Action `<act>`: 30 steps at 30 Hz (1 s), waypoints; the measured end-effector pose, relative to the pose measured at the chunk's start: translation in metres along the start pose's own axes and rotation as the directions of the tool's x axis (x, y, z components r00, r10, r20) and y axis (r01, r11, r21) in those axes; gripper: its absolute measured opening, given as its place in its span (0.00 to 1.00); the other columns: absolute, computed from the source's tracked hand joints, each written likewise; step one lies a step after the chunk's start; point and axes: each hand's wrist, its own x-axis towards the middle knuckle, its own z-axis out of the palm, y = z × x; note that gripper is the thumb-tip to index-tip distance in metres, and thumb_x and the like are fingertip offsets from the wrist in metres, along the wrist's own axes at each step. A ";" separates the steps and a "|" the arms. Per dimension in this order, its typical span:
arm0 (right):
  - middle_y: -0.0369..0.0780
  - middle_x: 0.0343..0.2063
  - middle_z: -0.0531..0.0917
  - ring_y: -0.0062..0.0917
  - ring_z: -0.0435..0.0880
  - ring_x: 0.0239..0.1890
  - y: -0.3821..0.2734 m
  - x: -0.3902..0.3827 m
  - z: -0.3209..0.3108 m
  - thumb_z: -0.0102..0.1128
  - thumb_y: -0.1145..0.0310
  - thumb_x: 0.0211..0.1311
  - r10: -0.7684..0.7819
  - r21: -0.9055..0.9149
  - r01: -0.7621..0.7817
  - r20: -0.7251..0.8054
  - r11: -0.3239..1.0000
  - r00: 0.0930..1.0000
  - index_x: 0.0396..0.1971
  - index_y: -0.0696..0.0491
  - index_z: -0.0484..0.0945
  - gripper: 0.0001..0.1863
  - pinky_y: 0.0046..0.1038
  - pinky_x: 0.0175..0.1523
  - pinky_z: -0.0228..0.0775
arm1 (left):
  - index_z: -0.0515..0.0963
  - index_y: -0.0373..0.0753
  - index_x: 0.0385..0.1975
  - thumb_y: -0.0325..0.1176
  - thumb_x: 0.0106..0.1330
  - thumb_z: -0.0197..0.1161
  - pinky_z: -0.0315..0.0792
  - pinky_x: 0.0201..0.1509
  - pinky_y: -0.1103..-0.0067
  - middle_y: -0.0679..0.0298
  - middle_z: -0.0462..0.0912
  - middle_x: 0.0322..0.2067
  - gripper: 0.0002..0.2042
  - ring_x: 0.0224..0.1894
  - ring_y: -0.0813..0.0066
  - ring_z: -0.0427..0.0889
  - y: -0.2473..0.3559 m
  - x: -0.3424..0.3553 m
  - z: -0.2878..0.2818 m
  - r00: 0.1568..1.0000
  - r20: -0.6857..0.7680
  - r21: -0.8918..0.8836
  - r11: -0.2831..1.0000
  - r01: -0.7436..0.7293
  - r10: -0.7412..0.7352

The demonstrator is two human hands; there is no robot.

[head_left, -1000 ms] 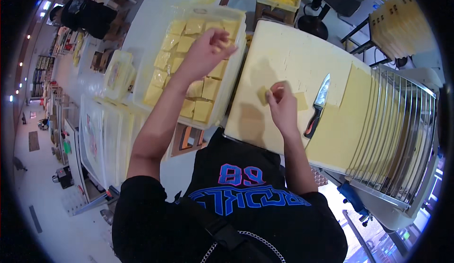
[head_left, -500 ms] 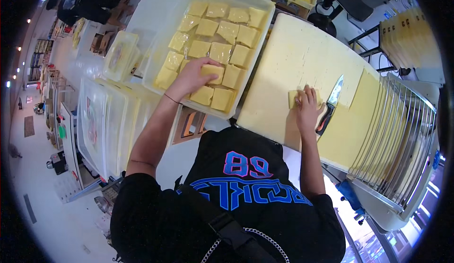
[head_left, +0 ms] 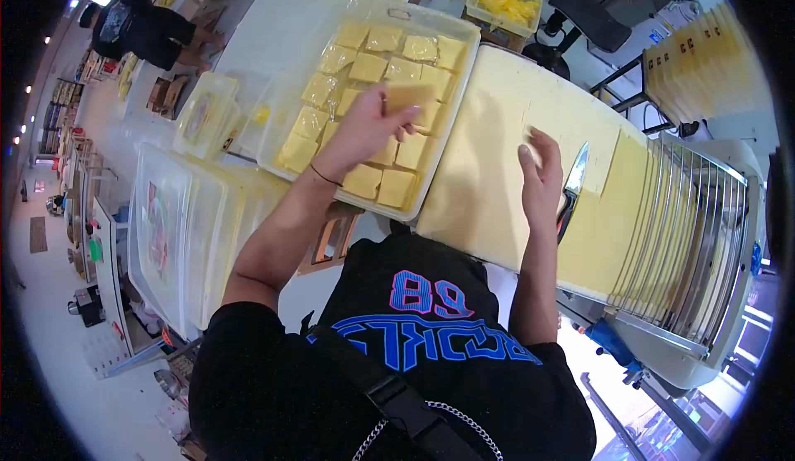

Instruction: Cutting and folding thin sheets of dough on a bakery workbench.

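Note:
Over a clear plastic tub (head_left: 450, 105) holding rows of yellow dough squares (head_left: 367, 67), my left hand (head_left: 364, 134) grips one blurred dough square (head_left: 411, 96) between thumb and fingers. Some squares in the tub have shiny clear film over them. To the right, my right hand (head_left: 542, 175) hovers above the pale board (head_left: 489, 146), fingers apart and slightly curled, with nothing in them. Just beside it lies a knife (head_left: 574, 181) with a black and orange handle, blade pointing away from me.
A wide yellow dough sheet (head_left: 617, 229) runs right under the metal bars of a machine (head_left: 704, 246). Stacked clear lidded tubs (head_left: 166, 229) stand at my left. Yellow scraps fill a box (head_left: 505, 1) at the far side. Another person (head_left: 145, 30) stands far left.
My left hand has lifted away from the tub's squares with a dough square in it. My right hand has risen and opened; the square beneath it no longer shows on the board.

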 end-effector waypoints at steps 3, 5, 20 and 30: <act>0.44 0.58 0.72 0.39 0.70 0.60 0.124 0.008 -0.021 0.55 0.64 0.65 -0.172 -0.612 0.033 -0.170 0.790 0.970 0.56 0.52 0.70 0.20 0.43 0.64 0.59 | 0.74 0.33 0.38 0.32 0.60 0.65 0.74 0.37 0.71 0.57 0.79 0.26 0.12 0.29 0.65 0.78 -0.022 0.016 -0.033 1.000 0.011 0.235 0.972 0.018 -0.021; 0.43 0.60 0.69 0.37 0.66 0.63 0.168 0.003 -0.032 0.57 0.65 0.63 -0.276 -0.926 0.029 -0.082 0.375 0.958 0.53 0.50 0.73 0.18 0.43 0.65 0.54 | 0.74 0.32 0.34 0.33 0.59 0.65 0.74 0.35 0.70 0.57 0.78 0.22 0.11 0.25 0.63 0.78 -0.033 0.027 -0.045 0.999 -0.006 0.452 0.891 0.037 -0.038; 0.39 0.30 0.81 0.24 0.78 0.26 0.073 0.010 -0.035 0.58 0.74 0.62 -0.083 -0.308 0.066 -0.044 0.949 0.996 0.39 0.56 0.73 0.07 0.24 0.34 0.71 | 0.76 0.30 0.43 0.37 0.56 0.67 0.73 0.40 0.72 0.56 0.80 0.32 0.19 0.31 0.63 0.77 -0.044 0.037 -0.034 0.989 -0.106 0.901 0.431 0.050 0.108; 0.39 0.31 0.80 0.24 0.80 0.33 -0.066 0.006 0.020 0.56 0.74 0.65 -0.023 0.625 0.051 -0.054 0.779 0.998 0.42 0.55 0.72 0.08 0.24 0.39 0.74 | 0.68 0.33 0.55 0.29 0.64 0.62 0.75 0.45 0.78 0.56 0.77 0.45 0.21 0.45 0.72 0.78 0.024 0.014 0.072 0.923 0.370 -0.304 0.953 0.014 0.104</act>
